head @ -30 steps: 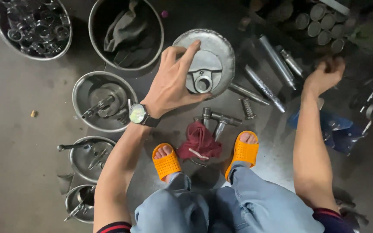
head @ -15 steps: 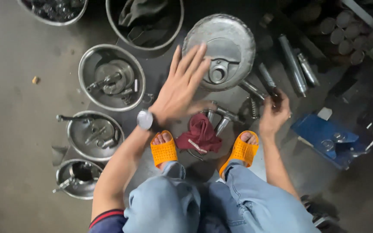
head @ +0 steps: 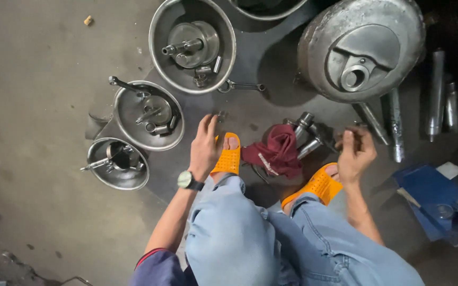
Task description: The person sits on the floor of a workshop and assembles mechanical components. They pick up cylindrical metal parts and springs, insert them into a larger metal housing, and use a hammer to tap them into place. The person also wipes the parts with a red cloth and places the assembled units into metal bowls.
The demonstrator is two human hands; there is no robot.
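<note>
My left hand (head: 205, 145), with a wristwatch on the wrist, lies low over the dark floor beside my left orange sandal (head: 228, 157). Its fingers are stretched out and empty, pointing toward a small metal piece (head: 221, 114). My right hand (head: 354, 152) hovers with curled fingers above my right orange sandal (head: 316, 185), close to a cluster of short metal cylinders (head: 307, 133). Whether it pinches something small is unclear. A dark red rag (head: 276, 151) lies between my feet. A large round metal housing (head: 361, 47) stands beyond the right hand.
Three steel bowls hold greasy parts: a big one (head: 157, 32), a middle one (head: 125, 114) and a small one (head: 99, 169). A wrench (head: 242, 86) lies by the big bowl. Metal rods (head: 436, 95) and a blue tray (head: 430, 193) sit at the right.
My left hand has dropped from the round housing down to the floor beside my sandal. The right hand has come back closer to my right foot. The view has tilted down and nearer.
</note>
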